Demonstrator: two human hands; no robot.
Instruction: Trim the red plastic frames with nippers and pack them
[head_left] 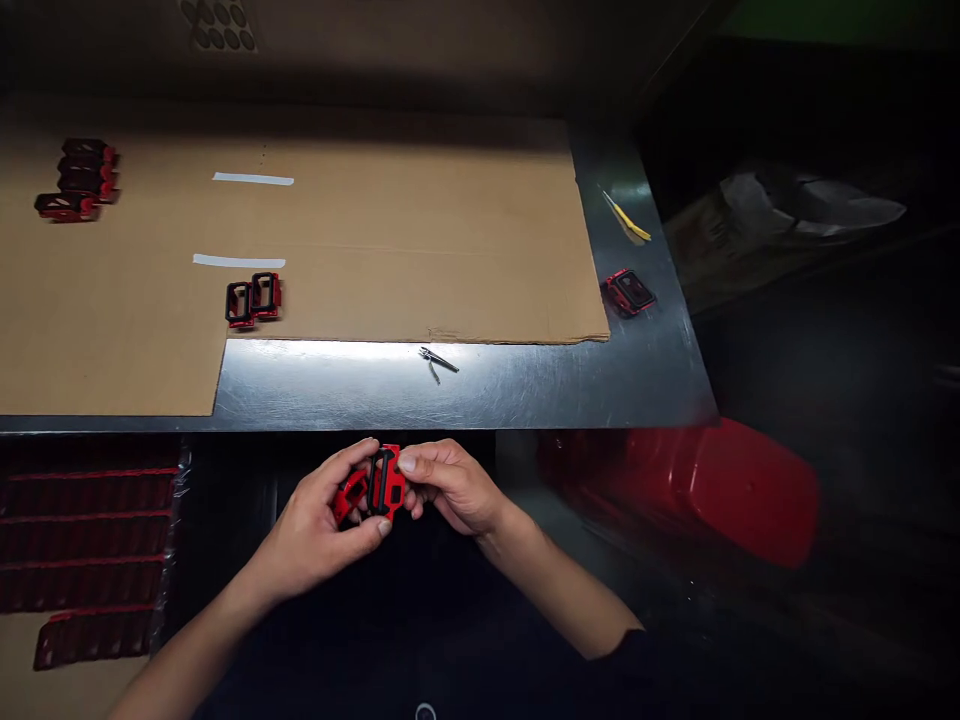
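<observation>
Just in front of the table edge, my left hand point(322, 510) is wrapped round a red and black plastic frame point(392, 485), fingers on top and thumb below. My right hand point(450, 485) pinches the right side of the same frame between thumb and fingers. A second red part point(349, 495) shows inside the left palm; whether it belongs to the frame I cannot tell. Beyond the hands, small cutting pliers point(440, 361) lie on the metal with their handles apart. Two similar red and black frames point(253, 298) stand on the cardboard to the left.
Cardboard point(420, 220) covers much of the metal table point(337, 385). More frames point(82, 180) stand at far left, and one frame point(630, 291) lies at right near a yellow-handled tool point(628, 220). Rows of red parts point(90, 540) sit lower left. A red plastic object point(750, 490) is below right.
</observation>
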